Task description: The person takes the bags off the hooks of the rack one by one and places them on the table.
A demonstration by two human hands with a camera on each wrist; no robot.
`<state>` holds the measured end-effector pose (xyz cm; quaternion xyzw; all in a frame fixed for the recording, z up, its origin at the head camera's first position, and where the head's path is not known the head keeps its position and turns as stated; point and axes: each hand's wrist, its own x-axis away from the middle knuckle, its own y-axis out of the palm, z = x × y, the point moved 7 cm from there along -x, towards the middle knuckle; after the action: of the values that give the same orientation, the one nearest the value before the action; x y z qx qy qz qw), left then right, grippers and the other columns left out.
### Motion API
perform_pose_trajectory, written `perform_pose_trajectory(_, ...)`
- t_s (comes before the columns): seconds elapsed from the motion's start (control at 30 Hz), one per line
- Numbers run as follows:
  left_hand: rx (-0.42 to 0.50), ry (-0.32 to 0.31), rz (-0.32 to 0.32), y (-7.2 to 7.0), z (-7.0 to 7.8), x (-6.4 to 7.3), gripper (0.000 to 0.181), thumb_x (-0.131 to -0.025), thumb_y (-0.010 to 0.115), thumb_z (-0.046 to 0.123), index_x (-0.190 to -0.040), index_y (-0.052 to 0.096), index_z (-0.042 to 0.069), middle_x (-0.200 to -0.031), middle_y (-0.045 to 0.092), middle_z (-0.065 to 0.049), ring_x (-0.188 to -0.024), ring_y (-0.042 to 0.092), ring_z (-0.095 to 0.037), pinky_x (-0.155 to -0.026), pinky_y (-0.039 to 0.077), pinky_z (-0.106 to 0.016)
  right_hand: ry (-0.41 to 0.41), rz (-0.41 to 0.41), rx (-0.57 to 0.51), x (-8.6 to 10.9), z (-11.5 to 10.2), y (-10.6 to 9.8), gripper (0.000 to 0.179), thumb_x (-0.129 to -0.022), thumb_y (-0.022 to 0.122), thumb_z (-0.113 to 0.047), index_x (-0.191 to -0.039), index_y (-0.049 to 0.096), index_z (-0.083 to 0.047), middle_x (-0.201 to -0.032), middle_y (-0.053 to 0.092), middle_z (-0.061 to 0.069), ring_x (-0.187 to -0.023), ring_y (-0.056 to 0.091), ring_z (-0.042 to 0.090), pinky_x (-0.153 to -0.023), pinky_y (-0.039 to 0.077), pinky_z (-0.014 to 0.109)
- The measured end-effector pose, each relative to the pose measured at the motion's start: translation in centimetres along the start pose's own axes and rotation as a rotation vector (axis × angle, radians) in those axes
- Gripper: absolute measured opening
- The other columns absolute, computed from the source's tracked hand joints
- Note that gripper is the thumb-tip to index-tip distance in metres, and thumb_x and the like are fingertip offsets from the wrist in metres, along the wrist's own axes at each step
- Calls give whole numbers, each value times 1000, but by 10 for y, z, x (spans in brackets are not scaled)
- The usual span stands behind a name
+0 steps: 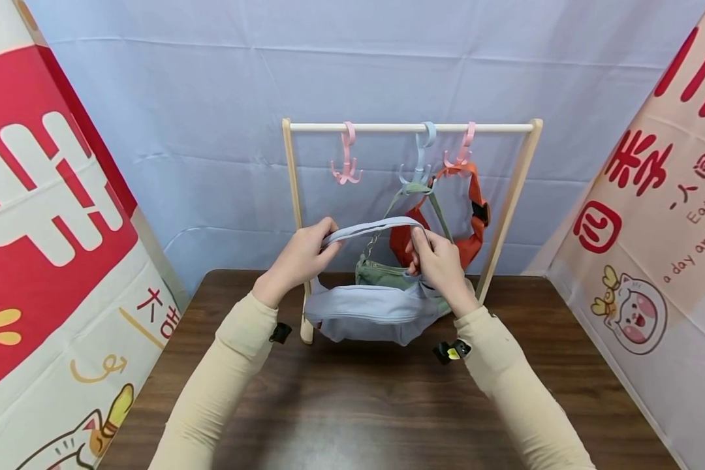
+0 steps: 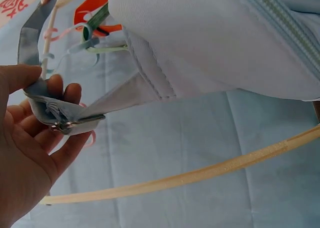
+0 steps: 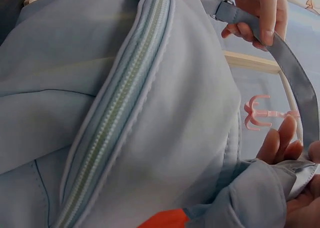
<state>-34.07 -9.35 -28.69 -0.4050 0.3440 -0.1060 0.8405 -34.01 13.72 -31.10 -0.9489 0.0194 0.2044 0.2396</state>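
A pale blue-grey zippered bag (image 1: 370, 307) hangs from its strap (image 1: 382, 224) between my two hands, over the table. My left hand (image 1: 302, 254) pinches the strap's left end between thumb and fingers; in the left wrist view a metal buckle (image 2: 65, 127) lies by those fingers. At the other end, my right hand (image 1: 440, 264) grips the strap where it meets bunched fabric (image 3: 255, 193). The bag's zipper (image 3: 120, 97) faces up toward me and runs across its front. Behind the bag, a green bag (image 1: 382, 273) is partly hidden.
A wooden rack with a white bar (image 1: 382, 128) stands on the dark table (image 1: 352, 405). A pink hook (image 1: 346, 156) hangs at left, a blue hook (image 1: 420, 156) carries the green bag, and another pink hook (image 1: 465, 147) carries an orange bag (image 1: 472, 245). Cloth sheets surround the table.
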Motion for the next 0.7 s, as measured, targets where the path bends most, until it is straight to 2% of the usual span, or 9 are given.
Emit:
perform_pose_trajectory(0.23, -28, -19, 10, 0, -3, 3, 16, -96, 54, 23, -84, 53, 14, -68, 43, -1, -55, 38, -15, -51, 32, -27, 34, -14, -23, 3, 5, -1, 57, -96, 42, -53, -80, 61, -2, -58, 57, 8, -52, 62, 18, -52, 49, 29)
perform_pose_trajectory(0.43, -46, 3, 39, -2, -3, 4, 21, -94, 58, 26, -79, 52, 14, -67, 41, -1, -56, 37, -14, -52, 31, -26, 59, -29, -25, 6, 8, -2, 53, -94, 43, -57, -77, 61, -9, -57, 56, 7, -52, 61, 19, -51, 47, 30)
perform_pose_trajectory(0.57, -23, 3, 50, -4, -4, 5, 21, -93, 60, 27, -79, 51, 14, -67, 40, 0, -56, 36, -14, -52, 31, -26, 57, -41, -4, 8, 9, -4, 54, -95, 44, -55, -76, 60, -7, -58, 57, 9, -53, 61, 18, -55, 50, 29)
perform_pose_trajectory(0.7, 30, -24, 37, -3, -8, 6, 22, -93, 60, 29, -80, 50, 15, -64, 41, 0, -53, 36, -13, -50, 31, -25, 49, -51, 33, 10, 10, -6, 55, -96, 45, -53, -74, 59, -4, -58, 57, 10, -54, 61, 19, -57, 50, 29)
